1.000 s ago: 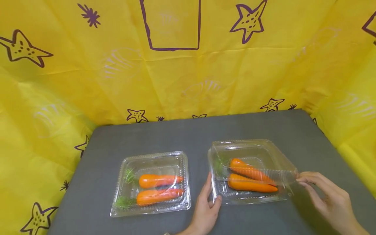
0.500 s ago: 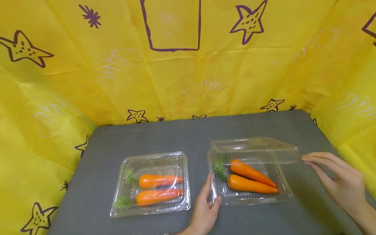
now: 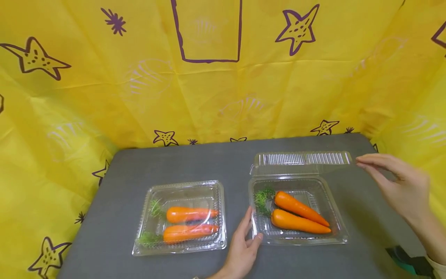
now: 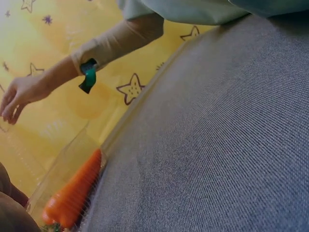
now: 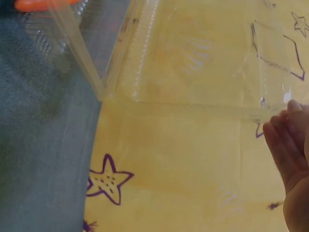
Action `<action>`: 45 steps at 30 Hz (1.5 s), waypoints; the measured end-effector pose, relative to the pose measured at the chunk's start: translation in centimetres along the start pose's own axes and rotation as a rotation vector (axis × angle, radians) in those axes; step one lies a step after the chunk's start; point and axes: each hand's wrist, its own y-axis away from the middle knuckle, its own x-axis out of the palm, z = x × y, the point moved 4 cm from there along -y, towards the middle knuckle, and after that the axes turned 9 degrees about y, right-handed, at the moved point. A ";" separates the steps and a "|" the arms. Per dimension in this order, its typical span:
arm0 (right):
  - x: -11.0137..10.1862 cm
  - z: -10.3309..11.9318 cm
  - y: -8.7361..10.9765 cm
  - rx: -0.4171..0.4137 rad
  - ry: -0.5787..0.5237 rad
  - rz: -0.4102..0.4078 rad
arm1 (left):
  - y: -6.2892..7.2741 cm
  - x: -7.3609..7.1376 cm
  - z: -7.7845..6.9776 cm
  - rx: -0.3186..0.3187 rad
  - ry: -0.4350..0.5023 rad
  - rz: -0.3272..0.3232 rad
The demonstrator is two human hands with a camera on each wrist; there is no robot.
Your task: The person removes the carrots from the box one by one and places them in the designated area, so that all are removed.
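Note:
A clear plastic clamshell container (image 3: 299, 242) holds two orange carrots (image 3: 300, 221) with green tops at their left ends. Its hinged lid (image 3: 303, 159) stands raised at the back. With thumb and fingertips, my right hand (image 3: 400, 182) pinches the lid's right corner; in the right wrist view that hand (image 5: 292, 150) is at the lid's edge. My left hand (image 3: 240, 248) holds the base at its front left corner, thumb on the front rim and fingers along the left side. The left wrist view shows one carrot (image 4: 72, 191) through the clear wall.
A second clamshell container (image 3: 181, 186), lid down, lies to the left with two carrots (image 3: 189, 232) inside. Both stand on a grey cloth-covered table (image 3: 174, 162). A yellow patterned curtain (image 3: 209, 97) closes the back and sides. A green and black strap (image 3: 407, 263) hangs at the right sleeve.
The right hand has lifted the right container's lid up and backward, from over the carrots to upright at the back. The left hand has stayed at the base's corner.

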 end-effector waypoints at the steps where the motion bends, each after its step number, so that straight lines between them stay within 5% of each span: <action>1: 0.2 -0.3 -0.1 0.024 -0.027 -0.007 | 0.0 -0.1 0.0 0.000 0.001 0.002; 11: 2.6 -3.8 -0.7 0.271 -0.555 -0.097 | 0.0 -0.1 0.0 0.007 0.036 0.002; 27: 5.2 -6.3 -2.0 0.310 -0.515 -0.057 | 0.1 0.2 -0.1 0.026 0.051 0.001; 37: 6.6 -7.8 -1.7 0.376 -0.217 0.103 | 0.1 0.2 -0.1 -0.028 -0.008 -0.028; 45: 7.6 -9.2 -1.1 0.413 -0.154 0.164 | 0.1 0.2 -0.2 -0.018 -0.001 -0.029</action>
